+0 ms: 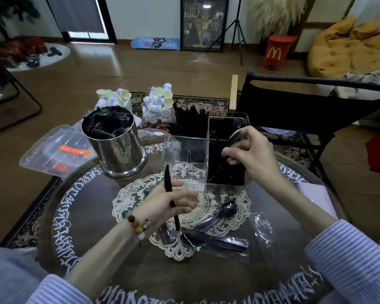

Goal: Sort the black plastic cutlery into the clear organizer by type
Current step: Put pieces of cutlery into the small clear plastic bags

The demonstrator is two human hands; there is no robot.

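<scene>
A round dark wooden table (pixel 92 218) ringed with white script is seen from above, and a cream lace doily (pixel 138 194) lies at its middle. A clear plastic four-compartment organizer (pixel 185 154) stands at the doily's far edge; three of its compartments are filled with black plastic cutlery, and the near-left one is seen bare. A black plastic knife (pixel 168 183) is pinched upright by the left hand (pixel 169 205) just in front of the organizer. A black plastic utensil (pixel 234 137) (its type cannot be told) is gripped by the right hand (pixel 250 150) over the near-right compartment. Wrapped black cutlery (pixel 217 235) in clear film lies in front of the organizer. A shiny steel canister (pixel 119 145) stands left of the organizer. Beyond the organizer, brown floorboards (pixel 140 66) run to a white wall.
</scene>
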